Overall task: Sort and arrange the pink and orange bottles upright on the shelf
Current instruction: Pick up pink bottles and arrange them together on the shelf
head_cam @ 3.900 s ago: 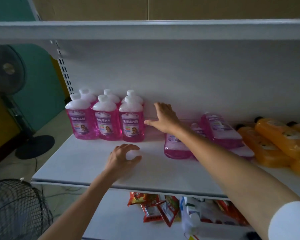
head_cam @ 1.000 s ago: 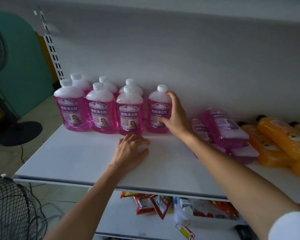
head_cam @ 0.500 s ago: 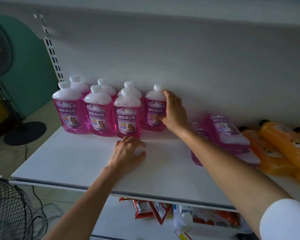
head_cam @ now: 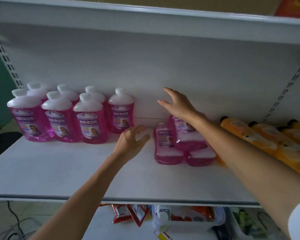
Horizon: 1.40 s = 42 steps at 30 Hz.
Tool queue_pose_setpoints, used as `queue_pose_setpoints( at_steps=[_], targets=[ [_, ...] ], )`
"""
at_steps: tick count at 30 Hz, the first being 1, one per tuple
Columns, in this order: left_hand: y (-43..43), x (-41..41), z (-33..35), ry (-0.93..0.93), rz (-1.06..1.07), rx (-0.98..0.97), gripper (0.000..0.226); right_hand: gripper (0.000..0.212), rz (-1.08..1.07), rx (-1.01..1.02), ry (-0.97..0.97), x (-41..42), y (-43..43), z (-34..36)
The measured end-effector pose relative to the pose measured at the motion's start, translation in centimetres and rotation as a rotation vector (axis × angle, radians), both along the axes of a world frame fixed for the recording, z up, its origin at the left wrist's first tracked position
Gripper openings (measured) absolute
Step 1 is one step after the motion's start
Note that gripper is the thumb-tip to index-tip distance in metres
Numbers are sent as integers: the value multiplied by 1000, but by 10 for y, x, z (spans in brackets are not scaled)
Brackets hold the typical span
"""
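Several pink bottles [head_cam: 59, 116] with white caps stand upright in two rows at the back left of the white shelf [head_cam: 68, 172]. One more upright pink bottle [head_cam: 121, 111] stands alone at their right end. Three pink bottles [head_cam: 164, 144] lie on their sides in a pile at mid-shelf. Orange bottles [head_cam: 249, 135] lie flat at the right. My right hand [head_cam: 178, 104] hovers with fingers spread above the lying pink pile, holding nothing. My left hand [head_cam: 132, 142] rests on the shelf, fingers curled over a small white object [head_cam: 141, 135] that is mostly hidden.
The upper shelf board [head_cam: 145, 19] hangs close overhead. Slotted uprights [head_cam: 7, 61] flank the back panel. On the lower shelf lie snack packets [head_cam: 128, 214] and a white tub [head_cam: 189, 220]. A dark fan base [head_cam: 2, 141] sits on the floor at left.
My right hand let go of the upright pink bottle beside the rows and moved right, above the lying pink bottles. My left hand slid right along the shelf.
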<state>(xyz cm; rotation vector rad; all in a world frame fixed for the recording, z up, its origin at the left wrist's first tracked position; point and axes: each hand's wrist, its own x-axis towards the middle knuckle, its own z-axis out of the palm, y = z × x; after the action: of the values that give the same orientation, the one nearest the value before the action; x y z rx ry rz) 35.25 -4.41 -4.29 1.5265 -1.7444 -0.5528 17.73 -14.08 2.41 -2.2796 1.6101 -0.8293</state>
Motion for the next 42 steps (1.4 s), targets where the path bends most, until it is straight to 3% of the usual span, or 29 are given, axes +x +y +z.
queue_pose_setpoints(
  at_steps=[5, 8, 10, 15, 18, 21, 25, 28, 30, 35, 37, 42],
  targets=[
    [-7, -49, 7, 61, -88, 86, 40, 60, -131, 75, -63, -55, 7, -19],
    [-14, -72, 3, 236, -66, 182, 71, 61, -160, 285, -195, -62, 14, -38],
    [-20, -84, -4, 233, -13, 215, 93, 59, -107, 374, -345, -61, 15, -52],
    [-13, -93, -5, 159, 51, 206, 109, 22, -41, 415, -500, -58, 15, -56],
    [-15, -94, -6, 159, 35, 172, 101, 54, -57, 388, -456, -64, 3, -70],
    [-21, -92, -10, 185, 27, 127, 80, 67, -61, 344, -432, -61, 13, -63],
    [-25, -87, -21, 240, -52, 102, 80, 51, -111, 225, -392, -63, 25, -59],
    [-17, -85, -12, 281, -164, 29, 64, 44, -79, 17, -375, -62, 37, -51],
    [-11, -84, -7, 318, -234, 13, 67, 48, -38, -112, -383, -61, 46, -45],
    [-1, -86, -2, 370, -254, 7, 79, 64, 19, -196, -435, -51, 54, -35],
    [0, -79, -2, 391, -241, -9, 75, 69, 45, -211, -438, -42, 55, -28],
    [5, -35, -7, 368, -117, -72, 96, 82, 149, -137, -404, 0, 59, -14]
  ],
)
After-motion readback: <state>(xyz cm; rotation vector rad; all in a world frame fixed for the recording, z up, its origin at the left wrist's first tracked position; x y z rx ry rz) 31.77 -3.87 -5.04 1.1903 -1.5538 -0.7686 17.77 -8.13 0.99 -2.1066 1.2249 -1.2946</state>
